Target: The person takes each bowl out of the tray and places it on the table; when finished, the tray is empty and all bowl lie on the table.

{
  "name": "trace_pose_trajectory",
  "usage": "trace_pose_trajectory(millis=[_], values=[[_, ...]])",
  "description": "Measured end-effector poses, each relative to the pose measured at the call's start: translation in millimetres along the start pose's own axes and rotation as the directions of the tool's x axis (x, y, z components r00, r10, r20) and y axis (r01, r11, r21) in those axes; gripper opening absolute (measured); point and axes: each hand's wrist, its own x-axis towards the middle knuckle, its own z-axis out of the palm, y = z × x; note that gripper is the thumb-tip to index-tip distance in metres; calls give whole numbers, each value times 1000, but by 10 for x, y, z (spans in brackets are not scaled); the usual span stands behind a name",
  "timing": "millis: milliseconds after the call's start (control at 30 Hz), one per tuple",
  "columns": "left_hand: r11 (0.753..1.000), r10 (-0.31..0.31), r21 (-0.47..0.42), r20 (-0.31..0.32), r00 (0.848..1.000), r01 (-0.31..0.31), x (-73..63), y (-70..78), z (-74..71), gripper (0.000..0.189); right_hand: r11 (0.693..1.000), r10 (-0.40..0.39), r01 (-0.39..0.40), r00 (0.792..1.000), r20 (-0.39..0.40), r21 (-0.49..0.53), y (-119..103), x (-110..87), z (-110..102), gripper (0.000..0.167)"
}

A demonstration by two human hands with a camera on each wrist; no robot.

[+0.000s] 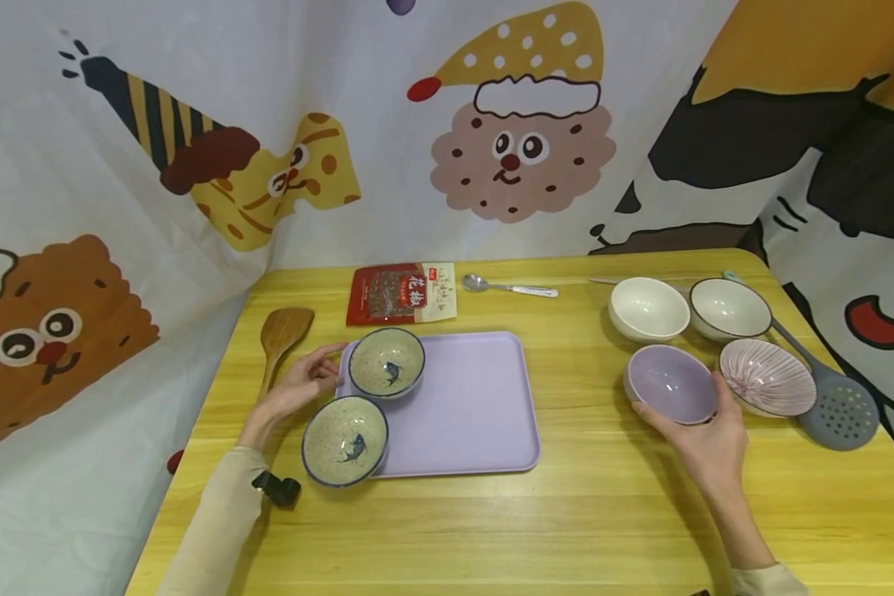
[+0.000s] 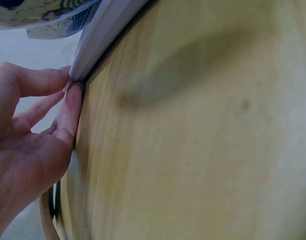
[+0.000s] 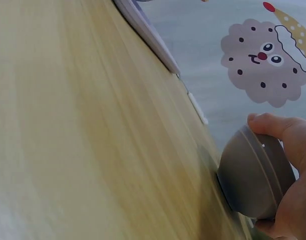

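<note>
A lilac tray (image 1: 468, 406) lies on the wooden table, and two speckled bowls with blue fish sit at its left side. The back fish bowl (image 1: 386, 352) stands on the tray; the front fish bowl (image 1: 343, 437) overhangs its left edge. My left hand (image 1: 305, 385) pinches the tray's left edge between thumb and fingers, as the left wrist view shows (image 2: 37, 115). Over at the right, my right hand (image 1: 704, 443) grips a purple bowl (image 1: 670, 389), thumb and fingers spread across its sides. In the right wrist view this bowl (image 3: 250, 175) appears side-on, close to the tabletop.
Beyond the purple bowl stand a white bowl (image 1: 648, 310), a dark-rimmed bowl (image 1: 728, 310) and a streaked bowl (image 1: 766, 379). A grey slotted skimmer (image 1: 840, 412) lies at the right. A spice packet (image 1: 401, 294), spoon (image 1: 510, 287) and wooden spatula (image 1: 285, 331) lie around the tray.
</note>
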Motion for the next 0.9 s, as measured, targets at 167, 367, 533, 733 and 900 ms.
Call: trace_pose_trajectory(millis=[167,367,533,733,900], values=[[1000,2,2,-5,1000,-2,-5,7,6,65,999,20,-20,1000,0,-34,-8,20,-1,114],[1000,3,4,-7,1000,-3,-6,11,11,66,991,99,-99,995,-5,-91,-41,23,5,120],[1000,-3,14,-9,1000,3,-2,7,15,65,988,121,-121,993,-10,-99,-61,30,6,120],[1000,-5,27,-12,1000,5,7,-13,18,64,988,119,-119,993,-5,-100,-92,6,-38,123],[999,-12,48,-20,1000,13,8,-22,22,63,989,96,-98,995,-26,-109,-196,-78,-124,123]])
